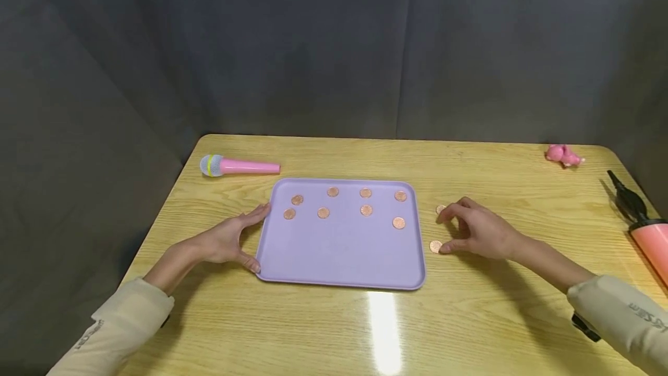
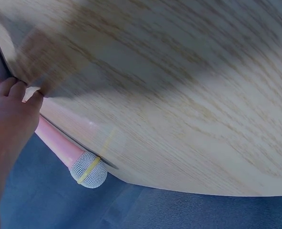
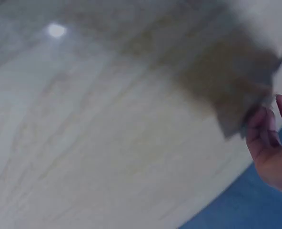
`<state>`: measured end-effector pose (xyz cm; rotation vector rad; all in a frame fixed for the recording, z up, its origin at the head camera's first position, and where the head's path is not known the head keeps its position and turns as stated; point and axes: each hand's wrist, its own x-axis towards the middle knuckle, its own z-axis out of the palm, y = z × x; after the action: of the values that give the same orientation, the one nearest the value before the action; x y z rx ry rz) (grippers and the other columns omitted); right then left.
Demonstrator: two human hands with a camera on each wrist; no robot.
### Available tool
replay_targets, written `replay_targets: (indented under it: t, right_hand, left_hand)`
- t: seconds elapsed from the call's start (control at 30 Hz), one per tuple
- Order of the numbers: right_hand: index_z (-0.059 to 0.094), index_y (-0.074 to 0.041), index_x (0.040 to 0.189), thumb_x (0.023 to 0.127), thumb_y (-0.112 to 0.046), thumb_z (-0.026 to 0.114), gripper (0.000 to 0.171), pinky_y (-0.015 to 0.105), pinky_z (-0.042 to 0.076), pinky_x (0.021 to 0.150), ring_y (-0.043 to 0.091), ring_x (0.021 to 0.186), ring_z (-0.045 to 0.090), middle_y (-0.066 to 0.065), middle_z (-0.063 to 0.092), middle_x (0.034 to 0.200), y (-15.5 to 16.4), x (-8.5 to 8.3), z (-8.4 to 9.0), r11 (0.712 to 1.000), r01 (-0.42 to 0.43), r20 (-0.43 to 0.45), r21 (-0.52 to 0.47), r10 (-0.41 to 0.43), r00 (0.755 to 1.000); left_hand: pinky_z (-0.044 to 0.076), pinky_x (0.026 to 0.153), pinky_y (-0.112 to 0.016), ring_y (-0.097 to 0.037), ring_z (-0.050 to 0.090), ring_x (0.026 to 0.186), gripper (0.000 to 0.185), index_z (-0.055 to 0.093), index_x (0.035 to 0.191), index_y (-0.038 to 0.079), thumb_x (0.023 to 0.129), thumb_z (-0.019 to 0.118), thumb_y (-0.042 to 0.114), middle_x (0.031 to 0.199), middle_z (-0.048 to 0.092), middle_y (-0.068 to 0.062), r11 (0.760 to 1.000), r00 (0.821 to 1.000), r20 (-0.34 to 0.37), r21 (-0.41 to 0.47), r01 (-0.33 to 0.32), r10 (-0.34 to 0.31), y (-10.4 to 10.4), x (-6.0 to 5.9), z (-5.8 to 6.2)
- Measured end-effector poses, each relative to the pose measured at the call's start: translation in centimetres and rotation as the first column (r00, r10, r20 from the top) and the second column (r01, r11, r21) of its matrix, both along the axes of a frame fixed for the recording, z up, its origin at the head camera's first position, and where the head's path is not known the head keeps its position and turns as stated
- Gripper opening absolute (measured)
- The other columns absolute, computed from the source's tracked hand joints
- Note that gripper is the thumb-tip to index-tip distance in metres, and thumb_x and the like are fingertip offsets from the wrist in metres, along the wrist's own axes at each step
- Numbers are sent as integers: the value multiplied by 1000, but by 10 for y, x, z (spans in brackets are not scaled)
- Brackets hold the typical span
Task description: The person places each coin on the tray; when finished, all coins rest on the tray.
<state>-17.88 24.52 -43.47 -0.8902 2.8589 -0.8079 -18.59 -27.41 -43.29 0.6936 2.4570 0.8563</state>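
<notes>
A lilac tray [image 1: 339, 254] lies on the table with several copper-coloured coins [image 1: 366, 210] spread over its far half. Against the tray's left rim rests my left hand [image 1: 221, 241], thumb and fingers spread apart along the edge. To the right of the tray, my right hand [image 1: 485, 231] is low over the table with a gap between thumb and bent fingers. Its thumb tip touches the edge of a nearer loose coin [image 1: 435, 246]. The index fingertip partly covers a farther loose coin [image 1: 440, 209]. The right wrist view shows that hand at its right edge, blurred, without the coins.
A pink toy microphone [image 1: 250, 167] lies behind the tray at the left. At the far right corner is a small pink figurine [image 1: 563, 155]. A coral-coloured pump [image 1: 652, 242] with a black nozzle lies at the table's right edge. Dark curtains [image 1: 313, 45] hang behind.
</notes>
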Motion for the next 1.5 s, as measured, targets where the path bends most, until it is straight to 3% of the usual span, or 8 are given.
replay_targets:
  t: [0.2,0.43,0.67,0.93,1.13,1.3,1.5]
  right_hand:
    - [69,-15,101,75,-27,85,32,23,41,58,11,69,47,-2,59,93,-3,4,-8,1000,5,-27,-23,-5,1000]
    - [69,-19,98,75,-39,84,34,21,41,57,9,69,48,-6,56,87,-11,5,-12,999,-33,-96,-10,32,995]
    - [72,-21,89,71,-26,87,24,21,44,56,7,66,51,-9,60,85,-16,-2,-12,995,-94,-123,-29,90,988]
    - [70,-19,85,69,-24,88,25,20,45,54,5,64,52,-10,60,80,-18,-3,-15,996,-83,-136,-33,78,988]
    - [64,-18,83,72,-26,87,26,20,44,54,5,63,50,-10,55,75,-19,-6,-10,997,-73,-60,-3,72,996]
    - [61,-15,81,78,-16,83,22,20,47,53,4,62,54,-11,60,71,-19,-10,-5,995,-52,60,-88,57,997]
    - [64,-5,87,84,-7,75,12,22,47,48,14,58,57,1,64,72,-26,-33,12,975,132,120,-177,-112,987]
  left_hand:
    - [14,116,-54,-37,11,146,126,15,155,3,60,90,38,161,11,-15,1000,1000,0,-3,4,-4,0,1,-1]
    - [14,116,-54,-36,11,146,125,16,155,3,60,91,36,161,11,-14,1000,1000,6,3,1,-1,0,1,1]
    - [14,117,-53,-35,11,146,125,16,154,2,60,91,33,161,10,-14,1000,1000,14,10,2,-2,2,2,3]
    - [14,117,-52,-34,10,147,125,16,155,3,60,91,34,161,10,-14,1000,1000,7,0,-2,2,0,1,2]
    - [14,117,-51,-33,10,147,125,16,155,3,60,91,35,161,10,-13,1000,1000,7,2,3,-3,0,0,1]
    - [14,117,-51,-33,10,147,127,15,155,2,59,91,37,161,9,-14,1000,1000,13,0,6,-6,1,1,1]
    - [15,117,-51,-34,11,146,127,15,154,1,59,91,38,161,10,-16,1000,1000,2,1,7,-7,0,0,2]
